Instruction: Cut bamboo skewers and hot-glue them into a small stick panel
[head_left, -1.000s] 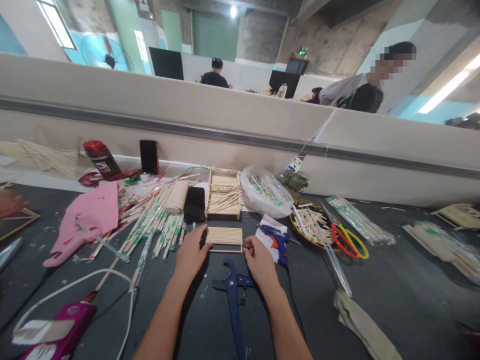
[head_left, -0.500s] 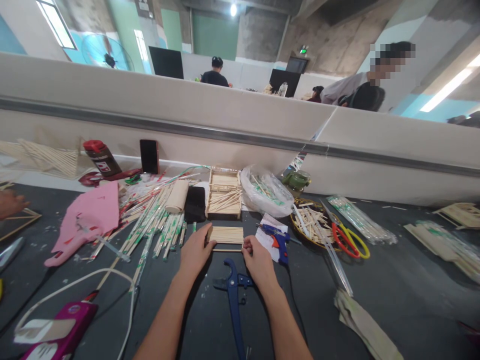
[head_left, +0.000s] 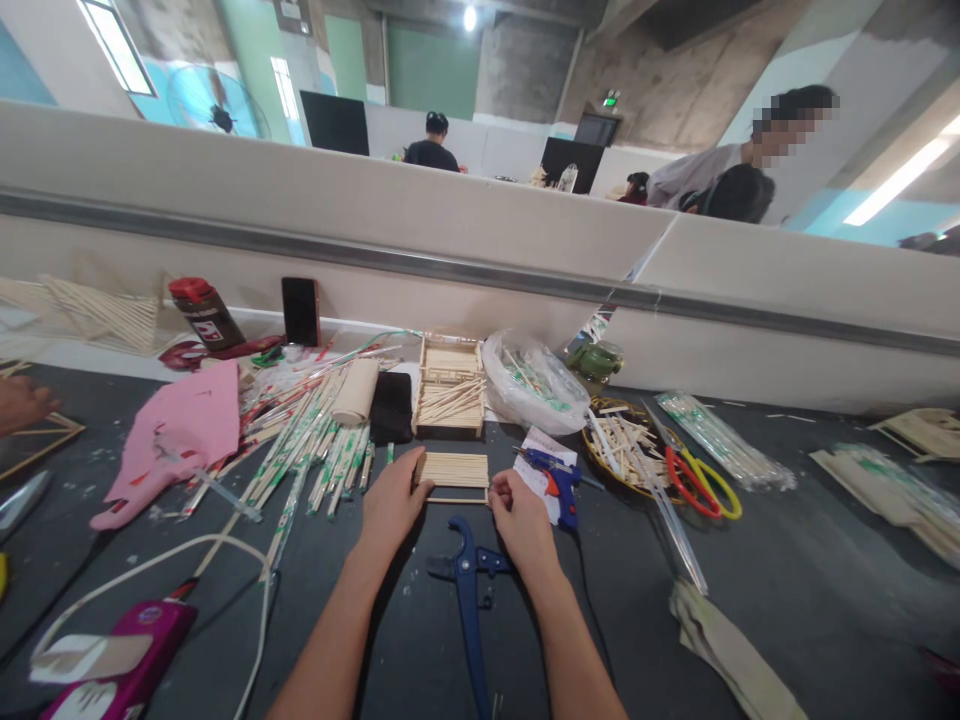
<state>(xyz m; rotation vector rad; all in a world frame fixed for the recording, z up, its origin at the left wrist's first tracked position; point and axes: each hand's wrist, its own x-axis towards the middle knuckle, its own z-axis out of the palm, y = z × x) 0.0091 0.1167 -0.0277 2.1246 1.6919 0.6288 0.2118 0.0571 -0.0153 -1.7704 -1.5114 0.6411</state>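
Observation:
A small panel of pale wooden sticks [head_left: 454, 468] lies side by side on the dark table, with one separate stick [head_left: 459, 501] along its near side. My left hand [head_left: 391, 500] is closed around the panel's left end, thumb near the stick's left tip. At the right end, the fingers of my right hand [head_left: 521, 515] are pinched together beside the panel's corner; what is between them is too small to make out. Between my forearms lies a blue ratchet cutter [head_left: 466, 590]. A blue glue gun [head_left: 559, 485] rests on paper just beyond my right hand.
Behind the panel stands a stick-built frame [head_left: 450, 390] holding loose sticks. Wrapped chopsticks [head_left: 300, 440] and a pink cloth [head_left: 180, 430] lie left. Rightward are a basket of stick pieces [head_left: 630, 445], scissors [head_left: 701, 485] and a glove [head_left: 727, 640]. Another person's hand [head_left: 26, 403] is far left.
My right hand has shifted slightly right, away from the panel's corner, where a short upright piece now shows. My left hand stays at the left end.

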